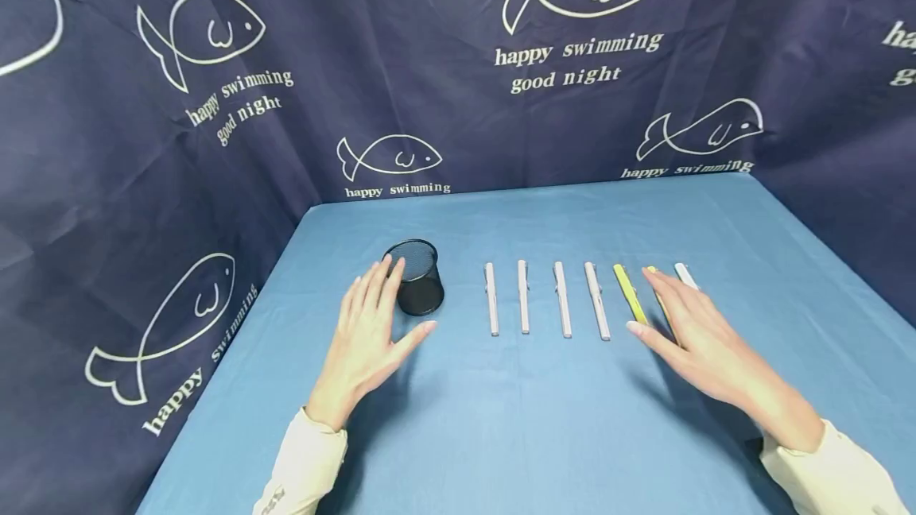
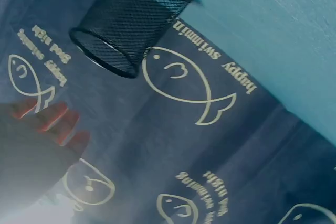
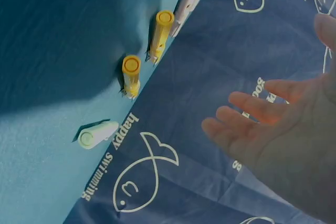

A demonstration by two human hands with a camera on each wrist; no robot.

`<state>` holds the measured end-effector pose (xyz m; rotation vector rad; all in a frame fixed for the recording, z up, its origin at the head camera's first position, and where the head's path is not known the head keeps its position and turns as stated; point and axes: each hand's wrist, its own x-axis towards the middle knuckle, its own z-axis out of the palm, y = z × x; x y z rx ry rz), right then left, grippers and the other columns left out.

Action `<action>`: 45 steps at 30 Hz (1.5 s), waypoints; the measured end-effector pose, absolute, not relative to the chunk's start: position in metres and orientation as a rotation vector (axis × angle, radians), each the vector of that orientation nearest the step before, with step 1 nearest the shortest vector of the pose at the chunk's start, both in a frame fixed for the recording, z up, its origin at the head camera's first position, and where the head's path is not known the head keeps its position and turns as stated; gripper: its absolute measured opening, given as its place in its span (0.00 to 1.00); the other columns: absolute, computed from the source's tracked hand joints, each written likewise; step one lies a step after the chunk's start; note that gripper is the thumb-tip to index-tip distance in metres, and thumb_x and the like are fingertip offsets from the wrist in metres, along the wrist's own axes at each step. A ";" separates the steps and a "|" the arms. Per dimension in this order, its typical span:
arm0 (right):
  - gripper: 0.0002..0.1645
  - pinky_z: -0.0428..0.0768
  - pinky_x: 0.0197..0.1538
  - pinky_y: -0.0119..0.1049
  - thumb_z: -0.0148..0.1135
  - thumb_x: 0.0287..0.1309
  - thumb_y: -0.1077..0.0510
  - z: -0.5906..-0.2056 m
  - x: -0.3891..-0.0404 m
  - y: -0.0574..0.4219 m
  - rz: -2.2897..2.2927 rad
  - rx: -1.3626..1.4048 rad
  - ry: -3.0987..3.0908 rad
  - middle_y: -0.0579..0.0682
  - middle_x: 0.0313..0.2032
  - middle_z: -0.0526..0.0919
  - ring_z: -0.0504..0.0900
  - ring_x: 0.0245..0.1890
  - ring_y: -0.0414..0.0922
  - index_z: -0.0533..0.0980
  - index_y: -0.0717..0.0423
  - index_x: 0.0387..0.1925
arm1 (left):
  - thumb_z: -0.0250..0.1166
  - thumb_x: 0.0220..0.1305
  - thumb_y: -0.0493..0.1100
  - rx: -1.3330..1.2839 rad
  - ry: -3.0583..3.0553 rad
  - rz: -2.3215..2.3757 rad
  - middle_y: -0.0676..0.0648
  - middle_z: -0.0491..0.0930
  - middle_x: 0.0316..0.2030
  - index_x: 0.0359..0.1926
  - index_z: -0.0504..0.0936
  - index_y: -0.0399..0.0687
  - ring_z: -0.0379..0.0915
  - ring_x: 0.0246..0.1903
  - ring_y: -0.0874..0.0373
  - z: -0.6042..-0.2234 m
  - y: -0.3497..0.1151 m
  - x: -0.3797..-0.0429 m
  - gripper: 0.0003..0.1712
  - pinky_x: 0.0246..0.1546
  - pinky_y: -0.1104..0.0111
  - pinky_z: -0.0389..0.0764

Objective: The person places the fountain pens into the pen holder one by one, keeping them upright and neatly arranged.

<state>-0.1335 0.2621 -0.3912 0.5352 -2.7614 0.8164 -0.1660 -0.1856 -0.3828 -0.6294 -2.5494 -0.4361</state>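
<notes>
My left hand [image 1: 368, 336] hovers with straight, spread fingers beside a black mesh pen holder [image 1: 421, 292]; in the head view its fingertips overlap the holder's near left side. In the left wrist view the mesh holder [image 2: 131, 19] stands apart from the fingers. My right hand [image 1: 704, 340], fingers extended and holding nothing, is over the right end of a row of pens. Under it lie a yellow pen [image 1: 626, 289], a second yellow pen [image 3: 130, 72] partly hidden by the hand, and a white pen [image 1: 685, 274] whose lower part is covered.
Several pale pink pens, among them one at the left end [image 1: 491, 300] and one next to the yellow ones [image 1: 597, 300], lie side by side on the blue tablecloth [image 1: 501, 420]. Dark blue fish-print curtains [image 1: 458, 102] rise behind the table and at both sides.
</notes>
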 end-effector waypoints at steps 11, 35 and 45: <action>0.44 0.65 0.68 0.54 0.60 0.75 0.51 -0.391 -0.148 0.282 1.044 0.457 -2.756 0.72 0.72 0.61 0.60 0.70 0.71 0.52 0.60 0.81 | 0.70 0.60 0.72 -0.414 -2.708 -0.896 0.50 0.48 0.81 0.84 0.45 0.56 0.46 0.78 0.47 -0.385 -0.206 -0.194 0.64 0.72 0.43 0.54; 0.37 0.78 0.46 0.21 0.50 0.81 0.55 -0.400 -0.171 0.335 1.554 0.255 -2.701 0.73 0.65 0.66 0.74 0.47 0.18 0.50 0.73 0.77 | 0.76 0.58 0.64 -0.286 -2.773 -1.316 0.39 0.69 0.71 0.82 0.53 0.50 0.66 0.68 0.40 -0.397 -0.214 -0.242 0.61 0.67 0.47 0.66; 0.41 0.80 0.47 0.24 0.49 0.82 0.50 -0.406 -0.181 0.349 1.688 0.154 -2.704 0.70 0.66 0.64 0.72 0.48 0.19 0.46 0.74 0.77 | 0.72 0.62 0.64 -0.271 -2.761 -1.379 0.40 0.71 0.69 0.82 0.55 0.52 0.68 0.66 0.40 -0.400 -0.213 -0.245 0.56 0.65 0.46 0.68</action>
